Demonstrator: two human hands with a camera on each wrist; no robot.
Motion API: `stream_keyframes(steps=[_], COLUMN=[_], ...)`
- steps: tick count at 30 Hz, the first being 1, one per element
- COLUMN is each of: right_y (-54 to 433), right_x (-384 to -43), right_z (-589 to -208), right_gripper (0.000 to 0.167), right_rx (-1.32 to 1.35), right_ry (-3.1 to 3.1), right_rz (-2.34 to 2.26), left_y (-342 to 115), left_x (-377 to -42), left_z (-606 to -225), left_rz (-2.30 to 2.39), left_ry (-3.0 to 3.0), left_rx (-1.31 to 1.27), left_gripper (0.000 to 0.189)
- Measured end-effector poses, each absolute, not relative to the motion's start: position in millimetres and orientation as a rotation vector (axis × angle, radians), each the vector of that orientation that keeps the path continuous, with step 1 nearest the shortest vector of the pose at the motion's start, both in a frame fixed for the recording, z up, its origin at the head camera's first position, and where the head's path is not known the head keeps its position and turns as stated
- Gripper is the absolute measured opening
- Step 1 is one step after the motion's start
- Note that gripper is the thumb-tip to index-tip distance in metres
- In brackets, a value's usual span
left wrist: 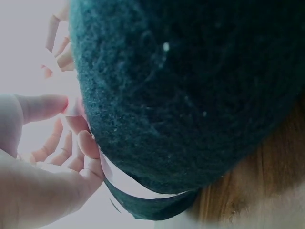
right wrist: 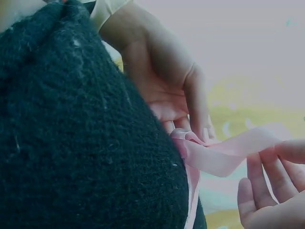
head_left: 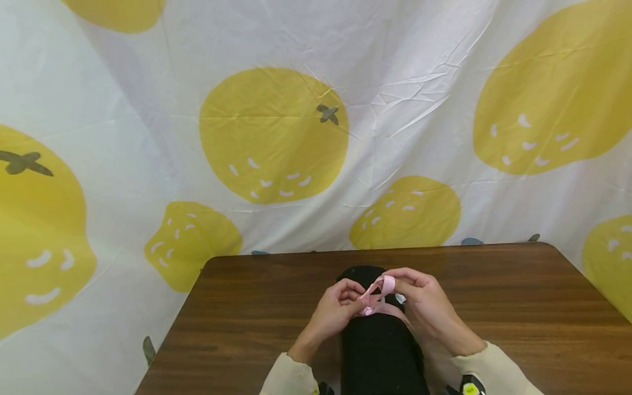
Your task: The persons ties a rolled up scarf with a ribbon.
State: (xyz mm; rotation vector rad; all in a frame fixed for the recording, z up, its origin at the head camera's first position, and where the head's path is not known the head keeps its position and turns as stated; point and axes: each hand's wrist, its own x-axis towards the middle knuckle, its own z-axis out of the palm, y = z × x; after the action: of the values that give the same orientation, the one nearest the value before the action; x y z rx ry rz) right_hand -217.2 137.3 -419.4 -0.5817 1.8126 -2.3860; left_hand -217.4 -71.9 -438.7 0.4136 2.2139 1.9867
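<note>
A long black fuzzy knit bundle point(head_left: 382, 354) lies lengthwise on the table before me, with a pink ribbon point(head_left: 390, 311) wrapped across it. Over the bundle, my left hand point(head_left: 332, 311) pinches the ribbon close to its crossing. My right hand point(head_left: 430, 303) holds a raised ribbon loop between thumb and fingers. In the right wrist view, a stretch of ribbon point(right wrist: 217, 160) runs from the left fingers at the bundle point(right wrist: 86, 129) to the right hand point(right wrist: 276, 195). The left wrist view shows the left thumb and fingers point(left wrist: 35, 102) at the ribbon, partly behind the bundle.
The brown wooden table point(head_left: 247, 307) extends to both sides of the bundle. Behind it hangs a white cloth point(head_left: 375, 137) printed with yellow fruit. A small white tag point(head_left: 400, 298) shows beside the right hand.
</note>
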Motion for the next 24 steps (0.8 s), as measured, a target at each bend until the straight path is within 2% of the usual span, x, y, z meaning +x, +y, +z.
stream_keyframes(steps=[11,17,24], right_y=[142.1,140.0,138.4], right_x=[-219.4,-219.1,-215.8], right_z=[-420.4,-419.5,-416.1], right_gripper=[0.015,0.013,0.012], right_rx=[-0.657,-0.556,-0.359], right_ry=[1.574,1.616,1.687], right_rz=[-2.439,-2.433,-2.379], left_y=[-71.3,-73.1,-79.9], left_x=[-217.2,-217.3,-218.2], left_z=[-435.8,-432.9,-433.2], left_rz=[1.894,1.749,1.647], left_ry=[2.364,2.510,2.675], left_rx=[0.477,0.428,0.560], left_gripper=[0.017,0.014,0.015])
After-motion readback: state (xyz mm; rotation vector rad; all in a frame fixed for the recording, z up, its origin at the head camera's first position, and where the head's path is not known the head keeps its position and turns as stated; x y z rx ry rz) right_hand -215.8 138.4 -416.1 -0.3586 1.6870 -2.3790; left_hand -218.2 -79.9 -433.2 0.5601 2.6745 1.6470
